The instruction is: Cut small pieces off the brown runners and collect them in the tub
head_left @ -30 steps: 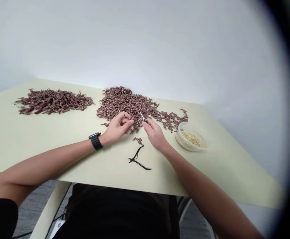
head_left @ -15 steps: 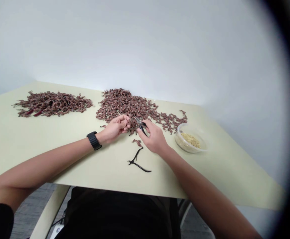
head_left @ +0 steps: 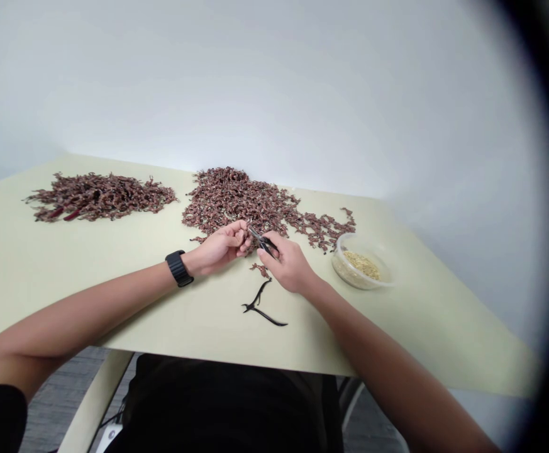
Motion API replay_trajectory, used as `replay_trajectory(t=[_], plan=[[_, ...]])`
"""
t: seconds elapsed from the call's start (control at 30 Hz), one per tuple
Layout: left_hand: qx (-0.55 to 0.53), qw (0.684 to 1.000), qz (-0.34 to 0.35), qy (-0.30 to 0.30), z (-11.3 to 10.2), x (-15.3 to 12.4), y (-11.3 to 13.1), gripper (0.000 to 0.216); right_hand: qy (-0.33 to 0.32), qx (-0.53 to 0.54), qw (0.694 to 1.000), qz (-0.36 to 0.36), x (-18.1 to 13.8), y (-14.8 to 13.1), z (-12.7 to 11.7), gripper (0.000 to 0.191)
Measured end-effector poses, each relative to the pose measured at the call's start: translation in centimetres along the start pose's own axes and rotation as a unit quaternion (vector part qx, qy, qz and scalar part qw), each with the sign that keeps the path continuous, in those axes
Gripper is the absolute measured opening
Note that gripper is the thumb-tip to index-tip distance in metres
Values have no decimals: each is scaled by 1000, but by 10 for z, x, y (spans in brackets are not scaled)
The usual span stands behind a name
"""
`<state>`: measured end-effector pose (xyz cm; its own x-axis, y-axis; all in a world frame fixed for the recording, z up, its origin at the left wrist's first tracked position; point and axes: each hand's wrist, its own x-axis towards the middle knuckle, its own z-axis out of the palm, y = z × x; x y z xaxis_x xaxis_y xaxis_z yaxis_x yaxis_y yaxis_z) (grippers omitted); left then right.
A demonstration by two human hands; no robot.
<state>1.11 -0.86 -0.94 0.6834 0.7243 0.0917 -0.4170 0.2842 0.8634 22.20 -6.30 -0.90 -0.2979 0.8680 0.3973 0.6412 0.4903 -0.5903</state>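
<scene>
My left hand (head_left: 221,246), with a black watch (head_left: 178,268) on its wrist, is curled into a pinch on a small brown piece at the near edge of the middle brown heap (head_left: 241,201). My right hand (head_left: 288,264) grips small black pliers (head_left: 261,240), whose tip points left and meets the left fingertips. A few loose brown bits (head_left: 260,270) lie just below the two hands.
A second black plier tool (head_left: 260,307) lies on the pale green table (head_left: 43,264) in front of my hands. A clear bowl (head_left: 359,267) of tan bits stands at the right. Another brown heap (head_left: 99,196) sits at the far left. A white wall rises behind.
My left hand drew back from the heap and closed into a pinch. My right hand brought the pliers down and left until the tip met the left fingers.
</scene>
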Motion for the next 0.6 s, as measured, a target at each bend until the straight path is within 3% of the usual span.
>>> replay_trajectory(t=[0.6], plan=[[-18,1000,-6,14,-4,1,-1,28,-18,33,999,14,-1,-8,0,24]])
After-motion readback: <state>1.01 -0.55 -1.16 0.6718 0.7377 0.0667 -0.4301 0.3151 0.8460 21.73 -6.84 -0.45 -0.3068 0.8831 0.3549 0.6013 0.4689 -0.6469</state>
